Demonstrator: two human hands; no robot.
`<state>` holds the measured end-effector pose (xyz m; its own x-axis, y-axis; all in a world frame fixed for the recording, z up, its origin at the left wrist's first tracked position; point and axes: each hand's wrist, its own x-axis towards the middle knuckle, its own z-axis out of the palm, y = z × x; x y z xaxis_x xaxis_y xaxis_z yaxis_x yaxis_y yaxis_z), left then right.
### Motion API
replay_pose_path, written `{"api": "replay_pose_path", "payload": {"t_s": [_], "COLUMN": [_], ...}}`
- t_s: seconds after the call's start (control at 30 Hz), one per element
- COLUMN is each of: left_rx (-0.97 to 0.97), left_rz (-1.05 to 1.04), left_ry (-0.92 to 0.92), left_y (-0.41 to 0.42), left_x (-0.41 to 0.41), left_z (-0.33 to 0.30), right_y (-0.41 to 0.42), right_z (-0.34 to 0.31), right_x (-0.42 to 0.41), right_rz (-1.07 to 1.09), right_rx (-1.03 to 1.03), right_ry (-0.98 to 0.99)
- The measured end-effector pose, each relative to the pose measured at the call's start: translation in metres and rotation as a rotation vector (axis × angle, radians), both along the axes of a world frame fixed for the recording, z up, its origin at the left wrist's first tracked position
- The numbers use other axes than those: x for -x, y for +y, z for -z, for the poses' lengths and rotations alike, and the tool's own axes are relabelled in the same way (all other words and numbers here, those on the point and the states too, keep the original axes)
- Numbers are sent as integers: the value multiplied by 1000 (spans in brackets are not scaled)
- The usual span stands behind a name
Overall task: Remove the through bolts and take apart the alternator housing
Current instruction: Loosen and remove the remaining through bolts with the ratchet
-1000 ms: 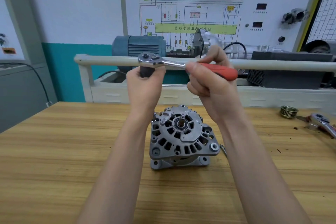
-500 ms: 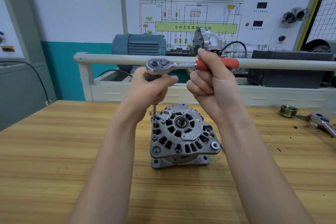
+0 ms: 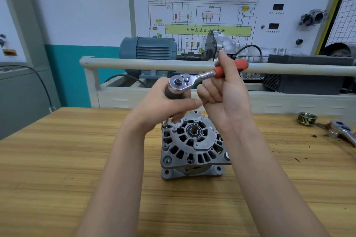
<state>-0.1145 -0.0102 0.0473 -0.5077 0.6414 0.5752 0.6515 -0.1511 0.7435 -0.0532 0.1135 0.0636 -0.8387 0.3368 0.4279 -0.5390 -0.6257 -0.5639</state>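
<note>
A grey alternator point(image 3: 192, 146) stands on the wooden bench point(image 3: 57, 159), shaft end up. Above it I hold a chrome ratchet wrench point(image 3: 185, 82) with a red handle. My left hand point(image 3: 165, 102) grips the dark socket extension under the ratchet head. The extension's thin lower end reaches a through bolt point(image 3: 165, 124) at the housing's upper left corner. My right hand point(image 3: 221, 94) grips the red handle, which points to the right and away from me.
A ribbed pulley point(image 3: 307, 118) and a second ratchet point(image 3: 342, 131) lie at the bench's right edge. Behind the bench runs a white rail point(image 3: 134, 63), with a blue motor point(image 3: 148, 50) and a wiring display board beyond it.
Both hands have lowered the ratchet toward the alternator. The extension tip now sits at the upper-left through bolt. The red handle has swung from pointing right to pointing right and away.
</note>
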Motion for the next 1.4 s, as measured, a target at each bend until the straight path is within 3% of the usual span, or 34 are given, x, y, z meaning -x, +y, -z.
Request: {"api": "replay_pose_path", "payload": {"t_s": [0.17, 0.33, 0.4, 0.57, 0.63, 0.77, 0.93, 1.0, 1.2, 1.3, 1.4], "left_rx": [-291, -584, -540, -78, 7, -132, -507, -557, -97, -16, -71], "left_rz": [-143, -447, -421, -95, -3, -14, -330, -376, -26, 33, -11], "left_ry": [-181, -370, -344, 8, 43, -55, -316, -338, -31, -2, -37], "left_y": [5, 19, 17, -7, -7, 2, 15, 17, -7, -2, 5], "left_x": [1, 0, 1, 6, 2, -1, 2, 2, 8, 1, -5], "left_z": [-3, -7, -6, -2, -2, -2, -6, -7, -2, -1, -2], "right_y": [7, -5, -7, -3, -2, 4, -4, -9, -1, 1, 6], "right_z": [2, 5, 4, 0, 0, -1, 3, 4, -1, -2, -2], "right_x": [-3, -7, -8, -4, -1, -3, -8, -9, -4, 0, -1], "right_rz": [-54, 141, 146, 40, -6, -59, 62, 92, -27, -78, -79], "right_rx": [-218, -553, -524, -146, -74, -133, -457, -518, -172, -92, -115], "right_ry": [125, 270, 271, 114, 43, 78, 265, 290, 134, 81, 88]}}
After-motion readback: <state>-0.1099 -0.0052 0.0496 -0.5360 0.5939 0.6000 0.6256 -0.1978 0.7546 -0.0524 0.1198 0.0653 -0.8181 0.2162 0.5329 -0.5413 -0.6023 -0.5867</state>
